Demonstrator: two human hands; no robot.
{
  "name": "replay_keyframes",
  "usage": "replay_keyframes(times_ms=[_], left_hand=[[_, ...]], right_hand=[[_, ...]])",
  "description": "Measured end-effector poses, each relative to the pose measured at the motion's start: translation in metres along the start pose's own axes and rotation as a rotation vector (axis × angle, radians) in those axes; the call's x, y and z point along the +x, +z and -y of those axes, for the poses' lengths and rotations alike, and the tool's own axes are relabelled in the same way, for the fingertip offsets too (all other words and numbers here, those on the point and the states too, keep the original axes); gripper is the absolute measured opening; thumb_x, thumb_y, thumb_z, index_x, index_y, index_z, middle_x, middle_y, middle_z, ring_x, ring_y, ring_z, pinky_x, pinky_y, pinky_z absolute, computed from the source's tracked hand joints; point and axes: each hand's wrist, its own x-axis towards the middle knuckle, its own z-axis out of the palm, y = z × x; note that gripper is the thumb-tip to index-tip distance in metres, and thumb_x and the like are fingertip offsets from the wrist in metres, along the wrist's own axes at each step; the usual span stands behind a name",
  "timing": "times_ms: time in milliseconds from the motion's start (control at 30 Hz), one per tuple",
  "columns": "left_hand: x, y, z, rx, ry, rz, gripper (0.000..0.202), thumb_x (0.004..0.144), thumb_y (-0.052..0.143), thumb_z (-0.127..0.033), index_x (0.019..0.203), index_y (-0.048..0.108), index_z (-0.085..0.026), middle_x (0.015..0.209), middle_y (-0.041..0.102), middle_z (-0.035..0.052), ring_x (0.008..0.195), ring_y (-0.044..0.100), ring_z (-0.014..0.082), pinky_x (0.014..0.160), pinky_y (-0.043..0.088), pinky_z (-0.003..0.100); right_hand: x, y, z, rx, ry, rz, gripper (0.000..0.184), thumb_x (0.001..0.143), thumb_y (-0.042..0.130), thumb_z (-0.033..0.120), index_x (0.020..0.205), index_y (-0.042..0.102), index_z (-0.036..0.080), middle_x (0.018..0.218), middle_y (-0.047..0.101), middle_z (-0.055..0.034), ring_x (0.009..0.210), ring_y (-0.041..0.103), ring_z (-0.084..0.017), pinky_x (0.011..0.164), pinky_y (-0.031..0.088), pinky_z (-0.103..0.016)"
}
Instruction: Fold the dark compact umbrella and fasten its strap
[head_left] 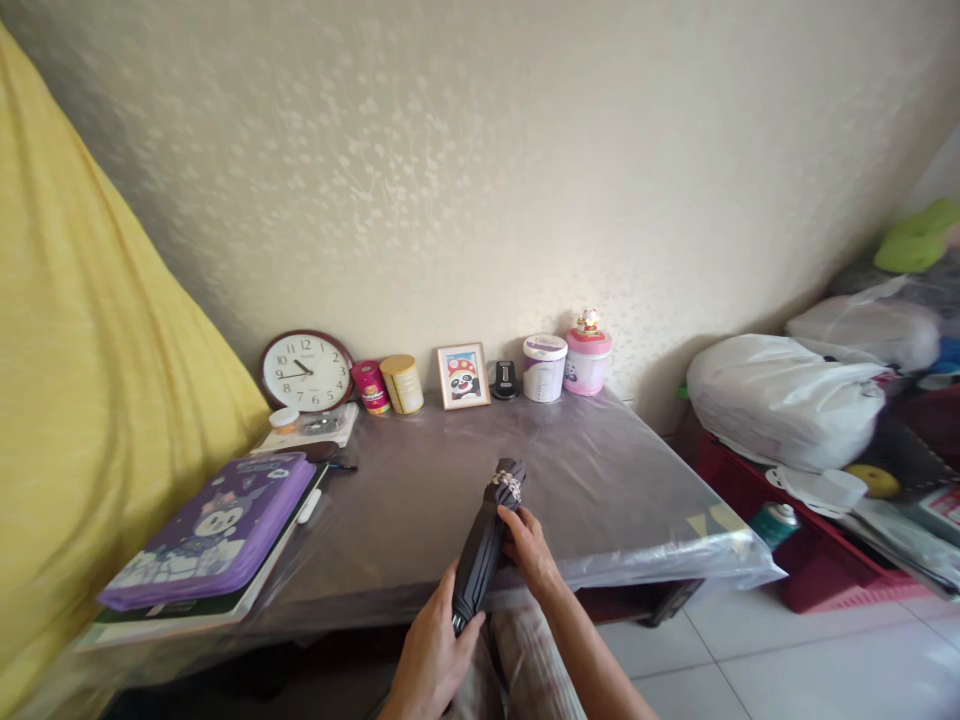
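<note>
A folded dark grey umbrella [484,545] lies lengthwise over the near edge of a table [600,470] covered in clear plastic. My left hand [433,650] is wrapped round its lower end, just off the table edge. Higher up, the fingers of my right hand [531,548] are closed on the umbrella, just below its gathered tip [507,484], which points away from me.
Along the wall stand a round clock [306,371], two tins [390,385], a framed picture [463,376] and two tubs [566,365]. A purple case [214,530] lies at the left. Yellow fabric [82,400] hangs left; white bags [780,400] and red crates [750,490] stand right.
</note>
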Motion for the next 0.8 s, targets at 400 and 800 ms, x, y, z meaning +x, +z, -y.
replay_keyframes(times_ms=[400,800], left_hand=[[0.001,0.000,0.002,-0.029,0.021,-0.012,0.060,0.076,0.046,-0.030,0.131,0.033,-0.010,0.130,0.049,0.0124,0.119,0.045,0.0176,0.100,0.033,0.026],[-0.003,-0.010,-0.009,0.063,-0.115,0.045,0.059,0.081,0.044,-0.030,0.136,0.027,-0.019,0.115,0.061,0.0084,0.099,0.060,0.0183,0.080,0.042,0.023]], right_hand=[[0.008,-0.007,-0.011,0.061,-0.017,0.000,0.032,0.066,0.055,0.043,0.087,0.055,0.018,0.071,0.056,-0.0010,0.067,0.055,-0.016,0.058,0.043,-0.024],[0.004,-0.006,-0.013,-0.030,-0.112,0.002,0.028,0.066,0.050,0.042,0.080,0.054,0.018,0.063,0.052,0.0011,0.061,0.049,-0.014,0.059,0.043,-0.025]])
